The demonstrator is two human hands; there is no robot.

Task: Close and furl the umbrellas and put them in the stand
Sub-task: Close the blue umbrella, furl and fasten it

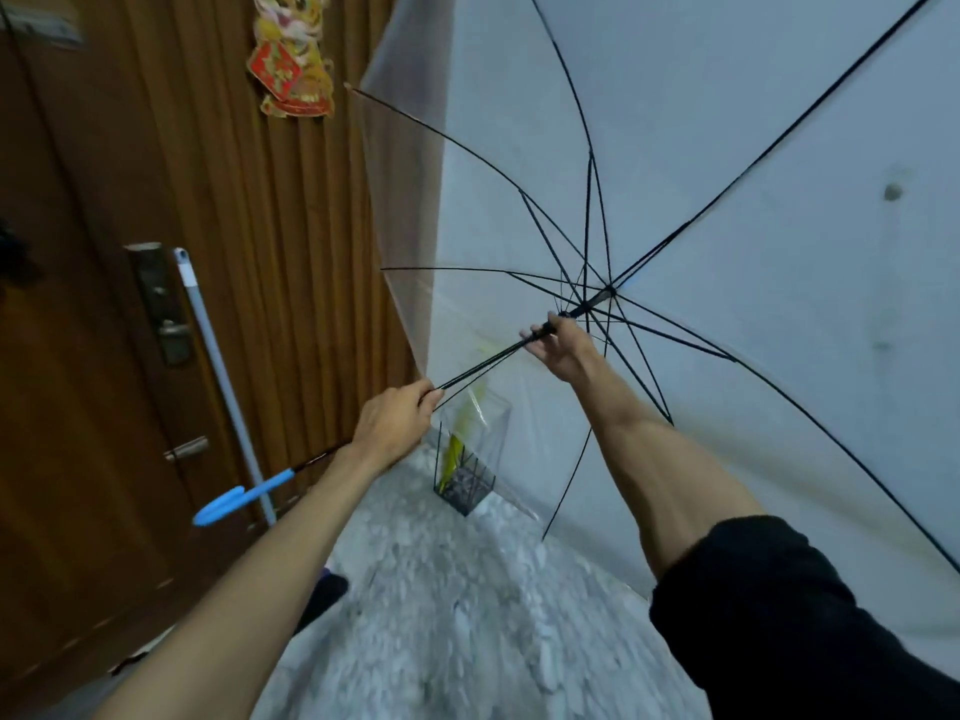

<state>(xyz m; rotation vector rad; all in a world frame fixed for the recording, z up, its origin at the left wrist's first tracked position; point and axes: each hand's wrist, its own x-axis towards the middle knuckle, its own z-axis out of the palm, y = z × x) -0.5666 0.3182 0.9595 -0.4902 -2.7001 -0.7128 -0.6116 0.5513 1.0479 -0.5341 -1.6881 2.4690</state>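
Observation:
A clear umbrella (pixel 727 210) with black ribs is spread open in front of me, canopy facing away to the right. My left hand (pixel 392 426) grips its black shaft low down, and the blue curved handle (pixel 234 501) sticks out below my wrist. Higher up the shaft, my right hand (pixel 558 348) holds the black runner close to where the ribs meet. A black wire umbrella stand (pixel 465 483) sits on the floor by the wall, seen through the canopy, with a furled yellow umbrella (pixel 457 449) inside it.
A brown wooden door (pixel 93 356) with a lock and lever handle (pixel 187 449) fills the left side. A pale pole (pixel 223 376) leans against it. Ribbed brown panelling carries a red and gold paper decoration (pixel 291 59). The floor is speckled grey; the wall behind is white.

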